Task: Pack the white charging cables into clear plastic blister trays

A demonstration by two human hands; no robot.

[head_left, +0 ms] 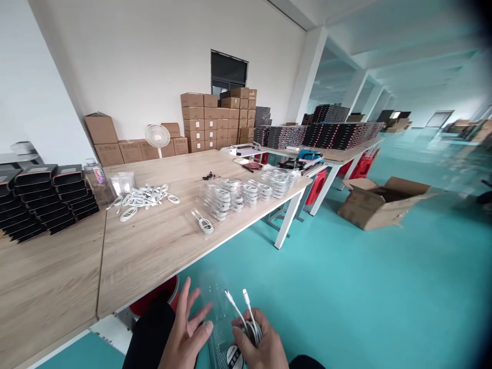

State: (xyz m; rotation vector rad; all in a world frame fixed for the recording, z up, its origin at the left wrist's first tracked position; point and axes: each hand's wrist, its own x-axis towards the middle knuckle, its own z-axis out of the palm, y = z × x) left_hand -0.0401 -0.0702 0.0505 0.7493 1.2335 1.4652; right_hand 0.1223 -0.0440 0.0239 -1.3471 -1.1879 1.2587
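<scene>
My right hand (265,344) is closed around a coiled white charging cable (255,332), and its two white plugs point up past the fingers. A clear plastic blister tray (218,328) lies between my hands, above my lap, and a round black-and-white label (235,357) shows at its lower end. On its left side, my left hand (188,330) has its fingers spread, with the fingertips by the tray's edge; whether they touch it I cannot tell. On the table (154,256), a single packed cable (202,222) lies apart from several stacked packs of cables (219,200).
Loose white cables (144,197) lie in a heap near a plastic bottle (96,179). Stacked black trays (46,200) stand at the left. A fan (157,136) and carton stacks (215,120) line the wall. An opened carton (380,202) sits on the green floor. Black boxes (338,134) fill another table.
</scene>
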